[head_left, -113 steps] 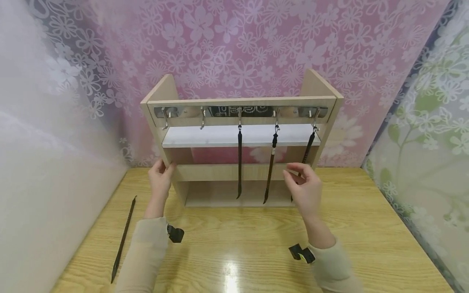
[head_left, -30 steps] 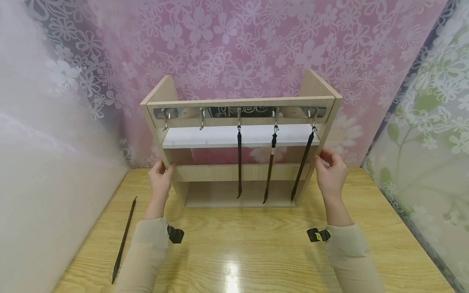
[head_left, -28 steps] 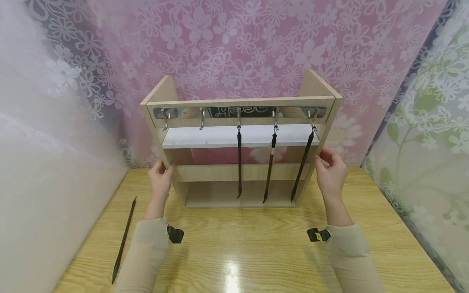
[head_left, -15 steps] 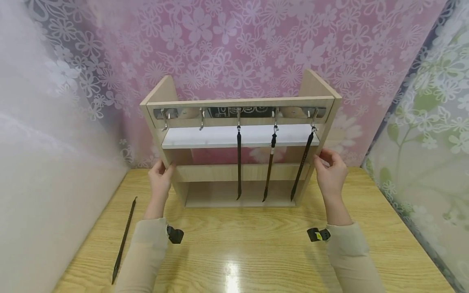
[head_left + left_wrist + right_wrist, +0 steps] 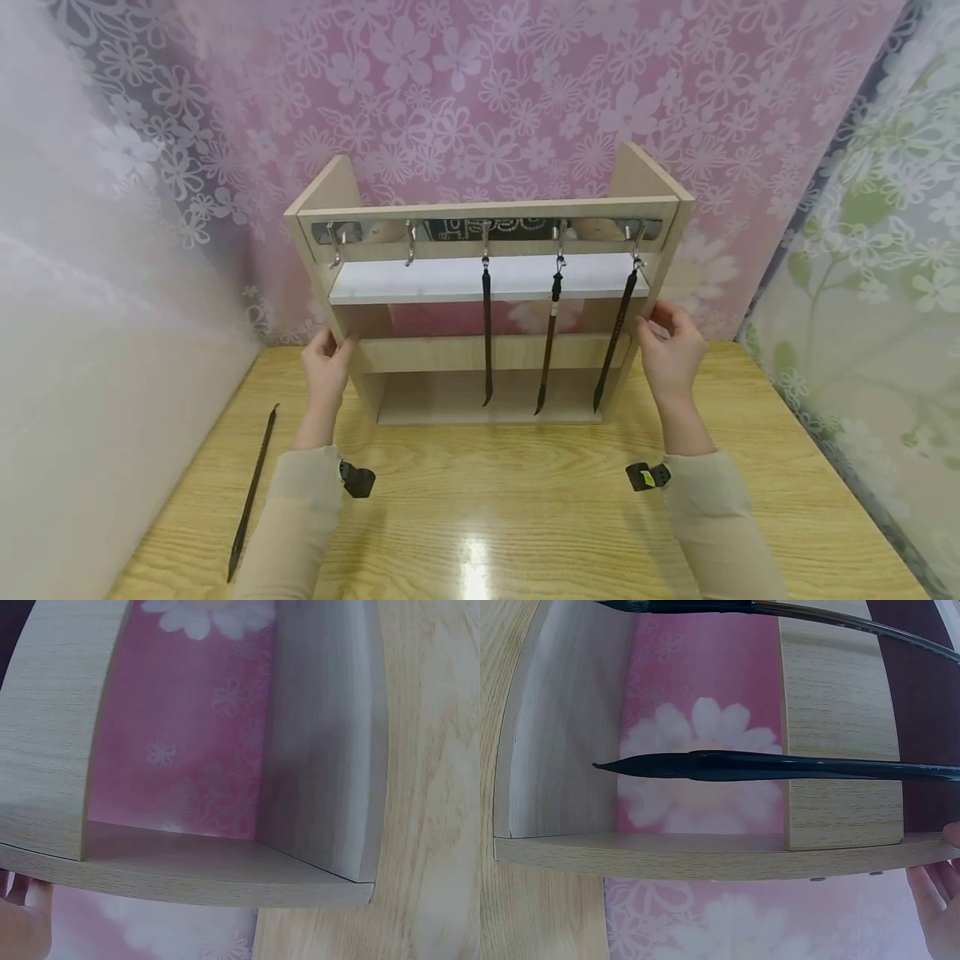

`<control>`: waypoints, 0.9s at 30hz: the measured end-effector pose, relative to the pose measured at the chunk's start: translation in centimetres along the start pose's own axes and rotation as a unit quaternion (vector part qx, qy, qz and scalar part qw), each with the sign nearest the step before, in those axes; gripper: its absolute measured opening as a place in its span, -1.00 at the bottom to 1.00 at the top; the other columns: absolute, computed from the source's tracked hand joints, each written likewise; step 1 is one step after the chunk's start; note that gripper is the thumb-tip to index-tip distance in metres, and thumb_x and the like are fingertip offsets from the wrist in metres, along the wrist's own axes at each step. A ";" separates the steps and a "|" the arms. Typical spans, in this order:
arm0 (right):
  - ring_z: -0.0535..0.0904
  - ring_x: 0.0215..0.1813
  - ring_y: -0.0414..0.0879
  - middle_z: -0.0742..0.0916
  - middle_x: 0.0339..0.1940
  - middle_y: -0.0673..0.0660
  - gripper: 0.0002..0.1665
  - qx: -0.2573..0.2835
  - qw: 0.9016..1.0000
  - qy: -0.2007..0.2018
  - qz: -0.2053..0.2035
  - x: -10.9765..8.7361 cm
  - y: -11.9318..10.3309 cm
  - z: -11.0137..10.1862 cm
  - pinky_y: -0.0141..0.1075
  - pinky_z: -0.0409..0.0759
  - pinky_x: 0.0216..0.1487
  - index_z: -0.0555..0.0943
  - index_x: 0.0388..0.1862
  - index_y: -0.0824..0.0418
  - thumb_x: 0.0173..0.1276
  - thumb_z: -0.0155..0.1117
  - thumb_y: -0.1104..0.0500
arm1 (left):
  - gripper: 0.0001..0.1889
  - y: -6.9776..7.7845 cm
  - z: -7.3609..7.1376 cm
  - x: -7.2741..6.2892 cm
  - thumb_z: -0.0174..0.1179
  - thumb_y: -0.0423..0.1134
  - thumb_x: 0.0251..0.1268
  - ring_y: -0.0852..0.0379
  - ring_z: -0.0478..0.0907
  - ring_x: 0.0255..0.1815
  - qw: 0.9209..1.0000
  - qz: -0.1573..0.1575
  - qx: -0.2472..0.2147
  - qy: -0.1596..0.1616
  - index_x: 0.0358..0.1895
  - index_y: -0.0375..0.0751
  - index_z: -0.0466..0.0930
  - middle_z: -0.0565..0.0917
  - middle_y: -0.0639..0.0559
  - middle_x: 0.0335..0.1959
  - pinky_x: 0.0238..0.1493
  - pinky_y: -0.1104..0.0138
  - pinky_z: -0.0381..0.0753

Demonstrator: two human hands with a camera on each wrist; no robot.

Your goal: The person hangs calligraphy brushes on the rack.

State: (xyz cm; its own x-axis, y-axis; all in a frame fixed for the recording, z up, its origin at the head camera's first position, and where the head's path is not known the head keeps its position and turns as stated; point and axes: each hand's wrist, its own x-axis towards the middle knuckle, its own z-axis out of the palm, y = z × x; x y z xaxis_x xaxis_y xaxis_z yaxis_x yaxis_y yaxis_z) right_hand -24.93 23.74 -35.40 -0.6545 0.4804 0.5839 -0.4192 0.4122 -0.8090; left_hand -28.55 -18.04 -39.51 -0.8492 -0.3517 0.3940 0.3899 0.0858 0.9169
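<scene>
A pale wooden shelf rack [image 5: 420, 354] stands on the table, with a hook rail [image 5: 386, 231] along its upper front. Three calligraphy brushes hang tips down from the middle and right hooks: a dark brush [image 5: 487, 333], a brown brush [image 5: 550, 342] and another dark brush [image 5: 617, 337]. My left hand [image 5: 325, 371] grips the rack's left side panel, thumb at the front edge. At the right side panel, my right hand [image 5: 672, 350] holds the edge between thumb and fingers. In the right wrist view, the rightmost brush [image 5: 735, 766] hangs apart from this hand.
Another dark brush [image 5: 253, 492] lies on the wooden table [image 5: 480, 500] left of my left forearm. The two left hooks [image 5: 410, 246] carry nothing. A pink floral backdrop [image 5: 480, 100] rises behind the rack, and a pale wall [image 5: 97, 333] borders the left.
My right hand has gone from beside the rightmost brush to the rack's right side panel and taken hold there. The left hand has kept its grip. Lately the view has shifted only slightly.
</scene>
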 end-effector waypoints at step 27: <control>0.58 -0.22 0.04 0.61 -0.34 0.32 -0.76 -0.027 0.999 0.005 -0.018 -0.6 -2.3 -0.1 -0.57 0.50 -0.27 0.51 -0.24 0.57 0.07 0.18 0.46 | -0.49 -2.2 -8.4 -5.1 0.12 -0.18 0.20 0.02 0.36 0.10 0.974 -0.105 0.180 -0.091 0.20 -0.31 0.29 0.42 -0.14 0.12 0.02 0.45 0.37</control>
State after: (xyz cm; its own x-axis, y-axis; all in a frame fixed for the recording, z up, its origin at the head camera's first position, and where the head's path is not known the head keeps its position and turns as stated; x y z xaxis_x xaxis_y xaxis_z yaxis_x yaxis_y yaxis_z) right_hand -23.55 22.56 -33.94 -0.6341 0.4718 0.6126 -0.4077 0.4692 -0.7834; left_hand -22.06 -24.28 -44.05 -0.9588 -0.2282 0.1693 0.0780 0.3616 0.9291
